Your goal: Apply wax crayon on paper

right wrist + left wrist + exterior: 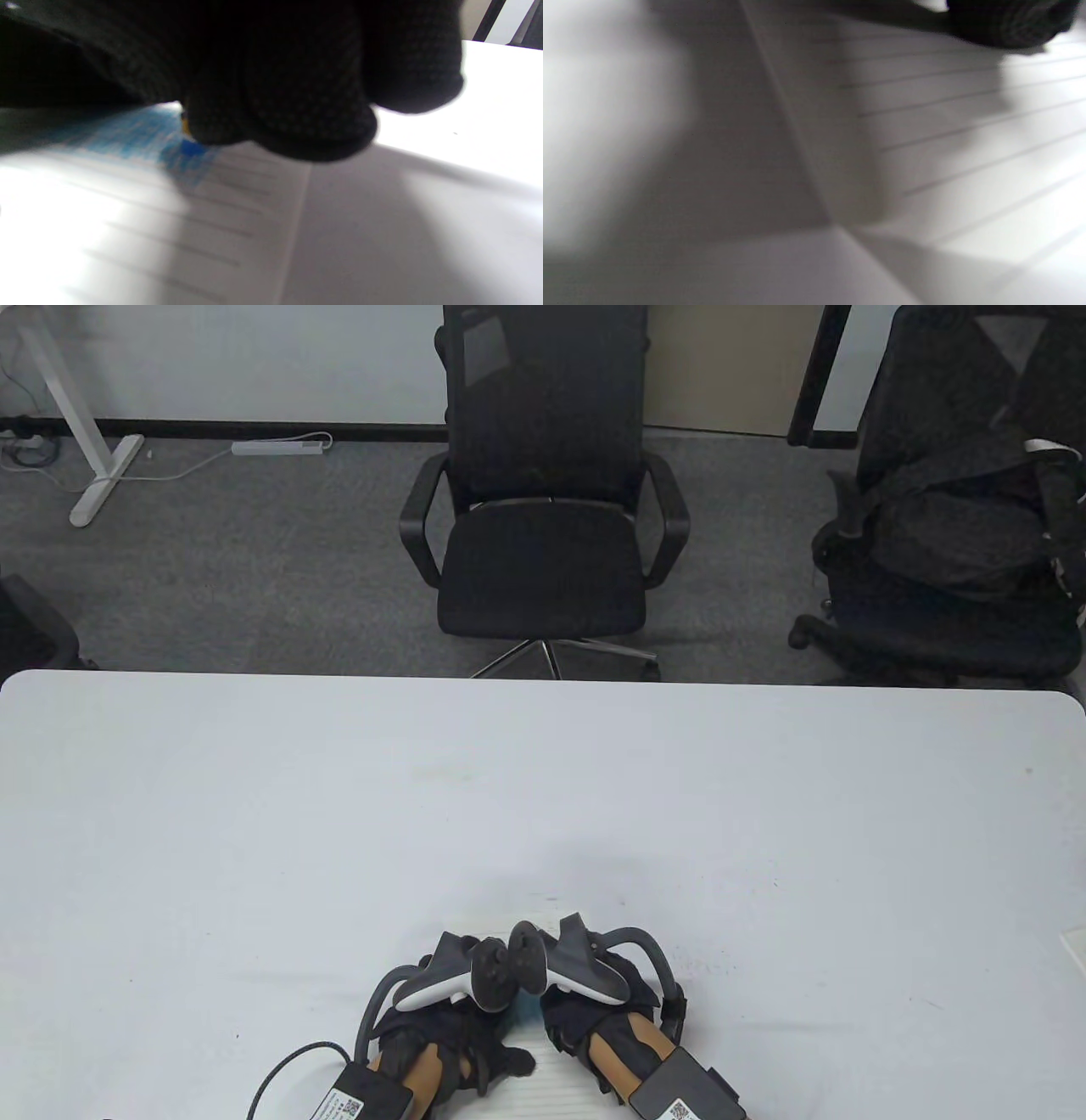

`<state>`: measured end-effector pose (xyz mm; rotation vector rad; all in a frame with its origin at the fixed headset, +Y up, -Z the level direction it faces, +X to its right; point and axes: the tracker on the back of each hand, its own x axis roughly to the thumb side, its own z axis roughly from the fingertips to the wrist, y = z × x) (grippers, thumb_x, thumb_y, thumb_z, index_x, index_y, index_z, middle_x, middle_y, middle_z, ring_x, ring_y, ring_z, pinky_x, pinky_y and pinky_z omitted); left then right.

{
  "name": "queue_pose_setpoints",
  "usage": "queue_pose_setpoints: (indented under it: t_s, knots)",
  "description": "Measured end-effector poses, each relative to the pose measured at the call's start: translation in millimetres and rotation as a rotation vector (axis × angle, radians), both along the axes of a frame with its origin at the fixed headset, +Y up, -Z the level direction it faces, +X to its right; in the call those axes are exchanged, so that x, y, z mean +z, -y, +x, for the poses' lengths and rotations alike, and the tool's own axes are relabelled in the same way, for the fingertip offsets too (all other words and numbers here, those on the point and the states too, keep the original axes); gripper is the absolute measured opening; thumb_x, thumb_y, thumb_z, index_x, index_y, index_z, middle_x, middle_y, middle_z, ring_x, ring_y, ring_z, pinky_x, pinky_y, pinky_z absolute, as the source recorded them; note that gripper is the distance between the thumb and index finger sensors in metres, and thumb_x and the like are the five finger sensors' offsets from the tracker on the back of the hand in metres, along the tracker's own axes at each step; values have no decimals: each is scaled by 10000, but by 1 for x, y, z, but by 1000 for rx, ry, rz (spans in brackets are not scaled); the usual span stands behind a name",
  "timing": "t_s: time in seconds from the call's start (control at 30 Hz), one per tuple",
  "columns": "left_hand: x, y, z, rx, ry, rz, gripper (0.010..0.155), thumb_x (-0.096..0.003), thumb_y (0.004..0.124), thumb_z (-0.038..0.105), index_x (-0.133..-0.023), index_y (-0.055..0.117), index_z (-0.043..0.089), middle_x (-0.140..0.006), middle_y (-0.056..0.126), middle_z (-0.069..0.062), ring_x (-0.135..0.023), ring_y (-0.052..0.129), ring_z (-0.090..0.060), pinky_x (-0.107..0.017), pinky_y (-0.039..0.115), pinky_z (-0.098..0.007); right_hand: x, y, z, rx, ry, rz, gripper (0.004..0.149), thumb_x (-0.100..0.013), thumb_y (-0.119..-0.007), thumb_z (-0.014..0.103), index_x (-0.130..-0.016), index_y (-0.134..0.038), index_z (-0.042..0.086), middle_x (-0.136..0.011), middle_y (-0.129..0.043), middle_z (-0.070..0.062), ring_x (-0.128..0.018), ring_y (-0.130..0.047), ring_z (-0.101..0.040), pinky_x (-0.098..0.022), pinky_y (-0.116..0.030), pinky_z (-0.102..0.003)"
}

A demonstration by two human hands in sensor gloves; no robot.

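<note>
A sheet of lined white paper (pixel 543 1090) lies at the table's near edge, mostly hidden under both gloved hands. My right hand (pixel 585 1027) grips a blue wax crayon (pixel 191 148) in curled fingers (pixel 280 106); only the crayon's tip shows, touching the paper (pixel 237 237). A patch of blue colouring (pixel 127 135) spreads to the left of the tip. My left hand (pixel 458 1044) rests on the left part of the sheet (pixel 967 140). One gloved fingertip (pixel 1005 21) lies on the paper at the top right of the left wrist view. That view is blurred.
The white table (pixel 254 831) stretches far beyond the hands. Past its far edge stand a black office chair (pixel 543 517) and a second chair (pixel 959 543) with dark bags on it. A pale object (pixel 1074 950) sits at the table's right edge.
</note>
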<state>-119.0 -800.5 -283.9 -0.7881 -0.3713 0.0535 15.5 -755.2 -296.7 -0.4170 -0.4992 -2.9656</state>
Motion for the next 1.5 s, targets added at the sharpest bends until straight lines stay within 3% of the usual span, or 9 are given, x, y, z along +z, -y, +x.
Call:
queue_pose_setpoints:
  t_s: [0.07,0.27,0.47,0.6,0.7,0.87,1.03,1.33,1.5]
  knots:
    - [0,0,0,0,0,0,1061,-379,695,786,-1045,-22,378,-1062,-124,76,-1050,-83,-251,-734,102,-624,2,0,-3,40,-13,-97,408,-379,-828,383,-758,-895,249,-549,-1001,-49,-321,-1018,-158,-373,-906,-395]
    - [0,0,0,0,0,-1,1059,-380,695,786,-1045,-22,379,-1062,-123,76,-1050,-83,-250,-734,102,-623,2,1,-3,-13,9,62,410,-371,-830,383,-752,-899,248,-541,-1004,-48,-309,-1020,-157,-359,-911,-393]
    - [0,0,0,0,-1,0,1060,-380,694,787,-1045,-23,378,-1060,-143,77,-1050,-84,-250,-734,101,-623,3,0,-5,28,-16,-51,408,-376,-829,383,-754,-898,246,-544,-1002,-50,-315,-1021,-157,-367,-910,-395]
    - [0,0,0,1,0,-1,1060,-380,696,786,-1045,-22,379,-1059,-143,76,-1050,-84,-249,-734,101,-623,3,0,-4,26,-17,-42,408,-376,-830,384,-755,-899,250,-545,-1003,-48,-316,-1021,-157,-368,-909,-394]
    - [0,0,0,0,0,0,1060,-380,695,787,-1045,-22,378,-1059,-142,77,-1050,-84,-250,-734,101,-623,2,2,-1,-36,10,68,410,-369,-831,384,-749,-902,249,-535,-1007,-47,-303,-1023,-156,-355,-913,-392]
    - [0,-1,0,0,0,0,1060,-380,695,787,-1045,-22,378,-1060,-142,75,-1050,-84,-250,-734,102,-623,2,2,-2,15,-6,-87,408,-376,-831,384,-754,-898,248,-542,-1004,-48,-314,-1021,-156,-366,-910,-393]
    - [0,-1,0,-1,1,0,1060,-380,694,787,-1045,-22,379,-1060,-141,76,-1051,-82,-250,-735,103,-623,-1,2,6,-37,13,-96,412,-382,-824,391,-764,-887,252,-550,-1002,-40,-320,-1022,-152,-367,-909,-392]
    - [0,-1,0,4,-1,-3,1056,-382,694,786,-1044,-22,380,-1058,-144,79,-1049,-86,-248,-733,99,-623,-12,-48,58,-418,205,-12,442,-407,-782,346,-840,-822,265,-677,-949,-64,-446,-1006,-202,-435,-876,-434]
    - [1,0,0,10,-3,-5,1056,-383,694,785,-1044,-25,381,-1057,-145,81,-1046,-92,-245,-731,95,-624,-18,-55,76,-385,255,20,455,-408,-790,343,-857,-815,276,-710,-953,-68,-482,-1034,-203,-456,-897,-420]
